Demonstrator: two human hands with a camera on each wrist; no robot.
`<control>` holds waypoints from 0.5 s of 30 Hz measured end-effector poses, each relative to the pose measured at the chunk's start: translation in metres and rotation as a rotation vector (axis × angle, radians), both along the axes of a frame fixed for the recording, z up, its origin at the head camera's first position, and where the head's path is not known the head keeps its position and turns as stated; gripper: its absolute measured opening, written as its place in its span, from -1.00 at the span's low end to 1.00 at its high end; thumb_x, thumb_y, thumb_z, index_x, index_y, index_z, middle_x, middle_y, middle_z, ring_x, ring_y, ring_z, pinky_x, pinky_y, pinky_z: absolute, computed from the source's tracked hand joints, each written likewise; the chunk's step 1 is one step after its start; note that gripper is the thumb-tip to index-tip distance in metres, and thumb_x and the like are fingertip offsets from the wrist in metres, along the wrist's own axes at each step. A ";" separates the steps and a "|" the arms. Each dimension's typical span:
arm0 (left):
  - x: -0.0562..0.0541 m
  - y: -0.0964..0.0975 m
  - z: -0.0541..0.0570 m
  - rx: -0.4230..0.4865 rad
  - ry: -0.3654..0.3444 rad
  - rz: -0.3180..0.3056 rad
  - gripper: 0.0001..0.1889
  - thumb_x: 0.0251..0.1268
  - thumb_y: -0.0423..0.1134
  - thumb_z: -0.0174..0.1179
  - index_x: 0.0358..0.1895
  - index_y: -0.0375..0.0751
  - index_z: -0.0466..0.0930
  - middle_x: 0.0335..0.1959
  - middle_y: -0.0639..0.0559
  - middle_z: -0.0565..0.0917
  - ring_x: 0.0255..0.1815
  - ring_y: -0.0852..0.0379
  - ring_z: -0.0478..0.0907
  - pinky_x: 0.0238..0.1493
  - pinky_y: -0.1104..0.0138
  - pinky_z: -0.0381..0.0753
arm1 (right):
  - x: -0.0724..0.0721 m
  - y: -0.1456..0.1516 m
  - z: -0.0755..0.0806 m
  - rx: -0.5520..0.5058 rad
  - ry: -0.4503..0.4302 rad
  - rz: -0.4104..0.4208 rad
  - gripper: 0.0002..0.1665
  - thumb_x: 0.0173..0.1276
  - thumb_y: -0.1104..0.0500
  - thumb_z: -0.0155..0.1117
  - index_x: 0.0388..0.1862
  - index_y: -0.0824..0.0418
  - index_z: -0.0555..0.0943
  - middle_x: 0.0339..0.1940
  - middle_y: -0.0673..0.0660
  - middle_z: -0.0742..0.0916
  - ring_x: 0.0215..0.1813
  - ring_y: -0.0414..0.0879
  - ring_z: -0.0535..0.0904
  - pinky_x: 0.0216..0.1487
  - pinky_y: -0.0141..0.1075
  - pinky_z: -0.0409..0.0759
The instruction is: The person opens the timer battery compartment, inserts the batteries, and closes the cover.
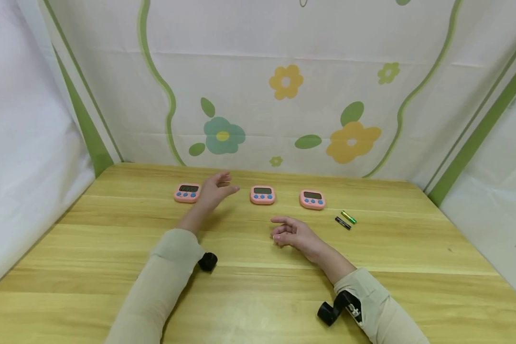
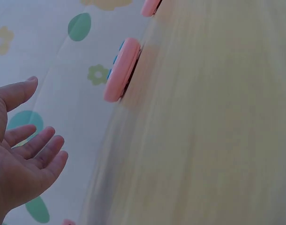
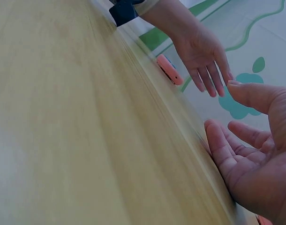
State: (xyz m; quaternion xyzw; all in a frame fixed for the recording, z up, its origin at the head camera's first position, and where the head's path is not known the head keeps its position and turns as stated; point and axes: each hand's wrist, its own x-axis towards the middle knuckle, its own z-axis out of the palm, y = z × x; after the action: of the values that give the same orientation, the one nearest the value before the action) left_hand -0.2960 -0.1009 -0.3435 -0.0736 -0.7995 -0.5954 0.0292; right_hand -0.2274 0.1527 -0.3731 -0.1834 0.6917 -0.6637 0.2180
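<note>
Three pink digital timers with blue buttons stand in a row on the wooden table. Digits show on the screen of the left timer (image 1: pixel 187 192); the screens of the middle timer (image 1: pixel 263 195) and the right timer (image 1: pixel 312 199) look blank. My left hand (image 1: pixel 215 191) hovers just right of the left timer, fingers loosely extended and holding nothing. In the head view my right hand (image 1: pixel 295 235) is in front of the middle and right timers, its fingers relaxed and nothing in them. The left wrist view shows a timer (image 2: pixel 123 70) edge-on beyond the left fingers.
A green-and-gold battery (image 1: pixel 349 217) and a black battery (image 1: pixel 343 223) lie to the right of the timers. Behind the table (image 1: pixel 258 296) hangs a white curtain (image 1: pixel 249 86) printed with flowers. Black wrist-worn devices (image 1: pixel 208 262) hang by both sleeves.
</note>
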 end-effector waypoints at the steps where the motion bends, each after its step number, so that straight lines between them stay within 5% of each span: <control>1: -0.002 0.003 -0.002 -0.008 0.005 -0.011 -0.34 0.01 -0.17 0.24 0.21 -0.25 0.20 0.08 -0.17 0.36 0.08 -0.04 0.28 0.01 0.21 0.38 | 0.000 0.000 0.000 -0.001 0.001 0.001 -0.38 0.15 0.39 0.10 0.19 0.47 0.16 -0.20 0.36 0.50 -0.27 -0.04 0.50 -0.28 -0.32 0.52; 15: -0.025 0.028 -0.027 -0.009 -0.064 -0.123 -0.29 -0.03 -0.21 0.27 0.24 -0.23 0.17 0.15 -0.18 0.31 0.14 -0.08 0.21 0.10 0.16 0.27 | 0.000 -0.001 0.000 0.006 0.014 0.001 -0.39 0.16 0.36 0.12 0.18 0.46 0.18 -0.18 0.39 0.49 -0.28 -0.02 0.50 -0.28 -0.31 0.52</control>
State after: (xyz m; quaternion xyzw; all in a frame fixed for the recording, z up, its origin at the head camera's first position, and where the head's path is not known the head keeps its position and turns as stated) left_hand -0.3208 -0.0728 -0.3700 -0.1035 -0.7966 -0.5947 -0.0335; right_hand -0.2272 0.1520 -0.3735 -0.1874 0.6951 -0.6602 0.2141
